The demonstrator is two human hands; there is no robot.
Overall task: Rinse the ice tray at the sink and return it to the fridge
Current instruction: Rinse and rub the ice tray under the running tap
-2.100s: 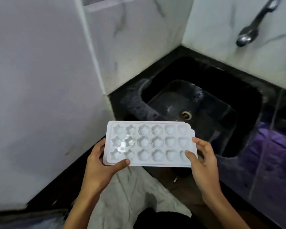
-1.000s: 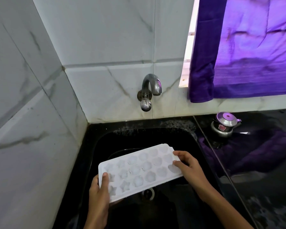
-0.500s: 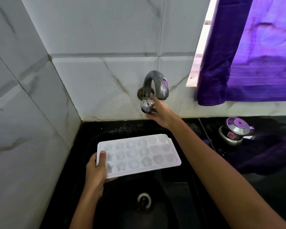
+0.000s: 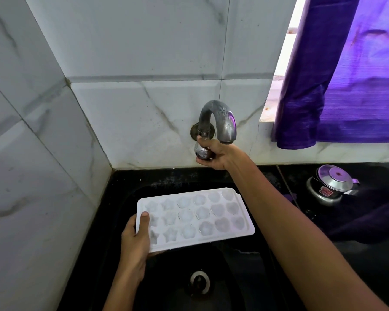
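We note the left hand [image 4: 134, 240] gripping the white ice tray [image 4: 194, 217] by its left end, thumb on top, tray held level over the black sink [image 4: 126, 198] approx. below the tap [image 4: 218, 121]. Right hand [image 4: 217, 154] wraps the tap's knob [image 4: 202, 152] at the wall; no water visible.

Daylight through the purple curtain [image 4: 346, 70] at upper right casts a violet sheen on the tap [image 4: 218, 120], while the black sink [image 4: 126, 198] stays dim and wide-angle edges bend.
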